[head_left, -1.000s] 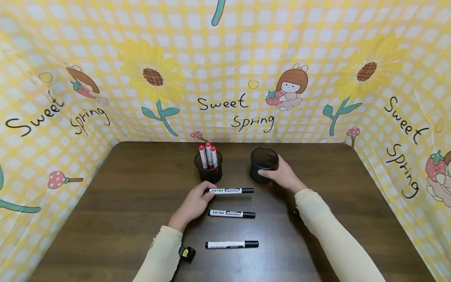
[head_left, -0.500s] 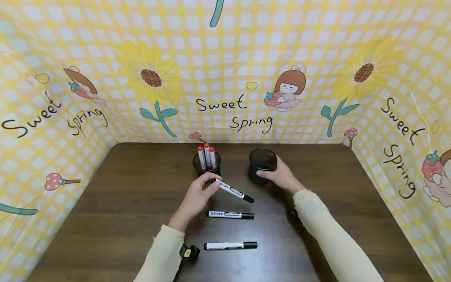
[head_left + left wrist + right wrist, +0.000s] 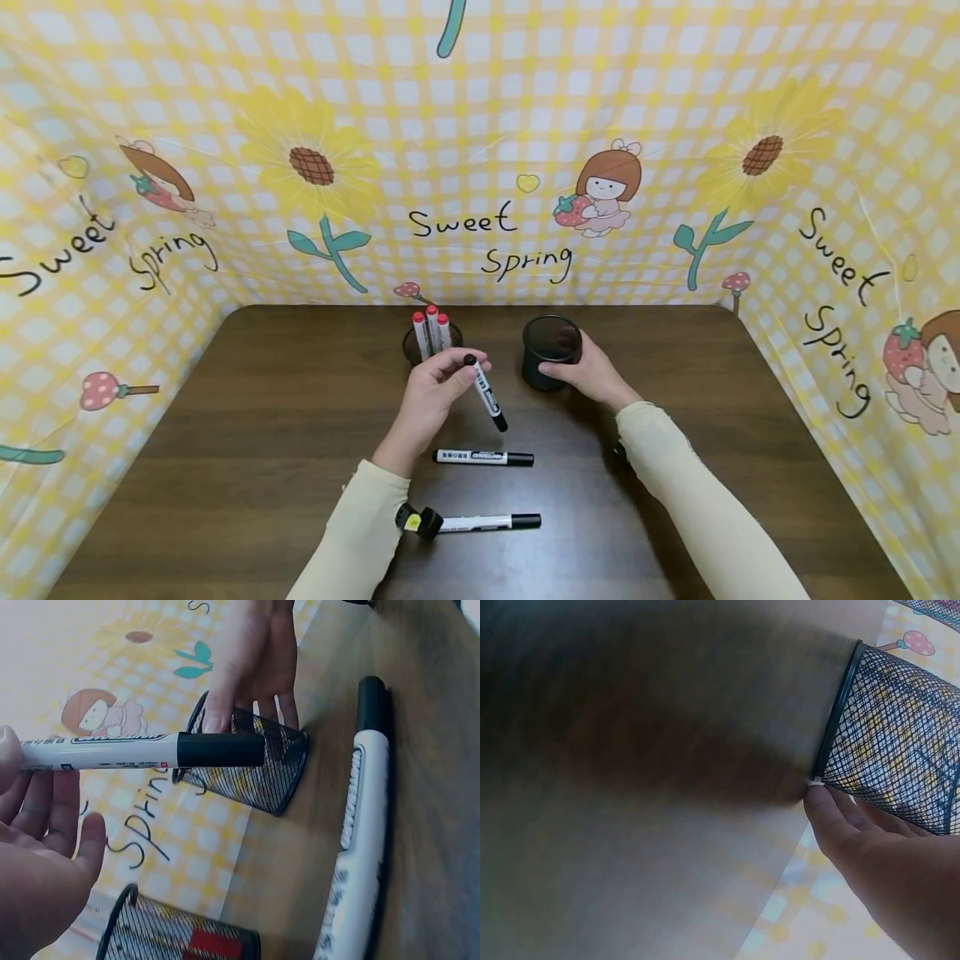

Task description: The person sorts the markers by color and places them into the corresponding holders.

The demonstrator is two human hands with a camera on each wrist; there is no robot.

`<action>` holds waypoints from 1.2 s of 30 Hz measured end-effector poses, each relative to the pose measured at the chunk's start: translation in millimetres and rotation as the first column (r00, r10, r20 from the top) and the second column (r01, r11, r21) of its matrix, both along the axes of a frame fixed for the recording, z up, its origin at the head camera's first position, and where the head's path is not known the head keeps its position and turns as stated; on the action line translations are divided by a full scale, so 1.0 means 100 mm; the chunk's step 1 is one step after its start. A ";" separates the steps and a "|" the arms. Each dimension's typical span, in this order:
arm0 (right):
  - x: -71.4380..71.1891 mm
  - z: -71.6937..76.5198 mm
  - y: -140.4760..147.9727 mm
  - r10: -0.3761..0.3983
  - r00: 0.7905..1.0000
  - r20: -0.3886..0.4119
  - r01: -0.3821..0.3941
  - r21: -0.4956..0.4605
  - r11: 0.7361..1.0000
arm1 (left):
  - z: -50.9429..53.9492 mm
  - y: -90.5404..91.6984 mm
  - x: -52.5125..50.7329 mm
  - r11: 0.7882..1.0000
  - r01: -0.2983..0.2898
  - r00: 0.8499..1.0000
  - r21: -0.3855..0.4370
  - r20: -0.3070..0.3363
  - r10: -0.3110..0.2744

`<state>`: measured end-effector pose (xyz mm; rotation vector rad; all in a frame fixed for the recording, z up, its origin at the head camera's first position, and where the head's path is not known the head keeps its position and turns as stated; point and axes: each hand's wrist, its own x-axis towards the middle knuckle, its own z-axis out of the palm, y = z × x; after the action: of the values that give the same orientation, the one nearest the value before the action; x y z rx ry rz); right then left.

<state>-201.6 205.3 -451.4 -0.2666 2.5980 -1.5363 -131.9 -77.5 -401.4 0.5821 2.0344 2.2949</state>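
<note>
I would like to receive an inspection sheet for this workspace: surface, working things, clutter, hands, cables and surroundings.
Surface: brown wood-grain table, glossy.
Job's things: held marker, tilted above the table; middle marker and near marker lie flat, the latter partly hidden by a black wrist device; left cup contains three red-capped markers; right cup upright, no marker seen inside.
Clutter: nothing seen.
Grippers: left hand pinches the held marker near one end; right hand holds the right cup.
Cables: nothing seen.
Surroundings: yellow checked cloth behind and on both sides, printed "Sweet Spring".
</note>
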 end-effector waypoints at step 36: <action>-0.04 -0.03 -0.02 -0.012 0.999 -0.032 0.011 -0.032 0.999 | 0.46 0.88 -0.85 0.985 -0.157 0.960 -0.072 -0.247 0.135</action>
<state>-205.2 202.9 -454.3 -0.2822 2.6054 -1.5911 -217.1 10.3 -355.2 0.7646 2.3523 2.2922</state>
